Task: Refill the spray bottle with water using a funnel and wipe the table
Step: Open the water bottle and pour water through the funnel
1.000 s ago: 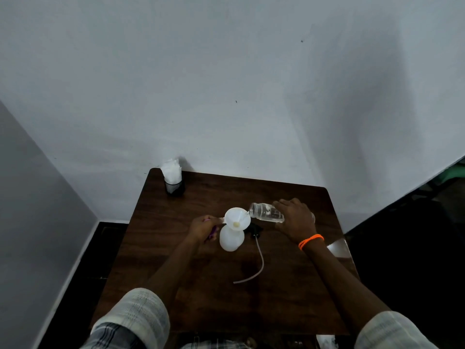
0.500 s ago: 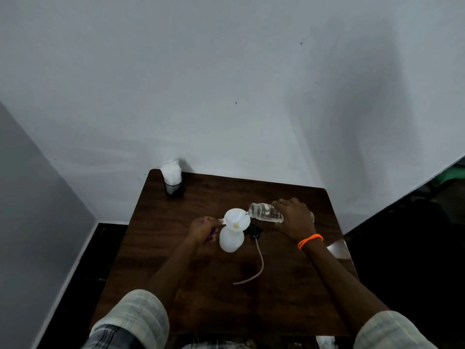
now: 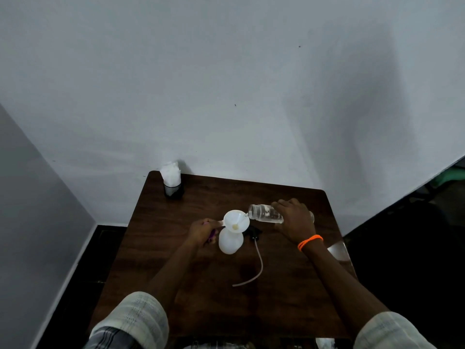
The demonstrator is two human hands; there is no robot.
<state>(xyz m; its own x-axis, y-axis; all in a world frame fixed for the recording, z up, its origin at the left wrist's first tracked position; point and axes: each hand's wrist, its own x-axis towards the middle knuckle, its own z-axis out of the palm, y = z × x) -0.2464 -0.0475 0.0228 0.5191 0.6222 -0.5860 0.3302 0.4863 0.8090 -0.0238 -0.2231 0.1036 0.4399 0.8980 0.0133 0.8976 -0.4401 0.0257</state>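
- My right hand (image 3: 293, 219) is wrapped around a clear water bottle (image 3: 265, 214), tipped almost flat with its open mouth at the rim of the funnel (image 3: 236, 221).
- My left hand (image 3: 203, 230) pinches the funnel's small side tab, steadying it; something purple shows under the fingers, too small to identify.
- Compared with a second ago, almost nothing has shifted: same tilt, same hold on the funnel. A thin stream appears to run from the bottle mouth into the funnel, so I judge the pour is simply continuing and the refill is mid-way.
- The spray bottle (image 3: 230, 241) stands upright near the middle of the table (image 3: 176, 260), directly under the funnel, whose spout sits in its neck. It is white and cloudy; I cannot read the water level inside.
- Its black spray head (image 3: 253, 233), with the long dip tube (image 3: 254, 270) curling toward me, lies on the table just beside the bottle, so recapping is yet to come.
- Tissues in a dark holder (image 3: 172, 182) wait at the far left corner, well apart, likely for the wiping step.
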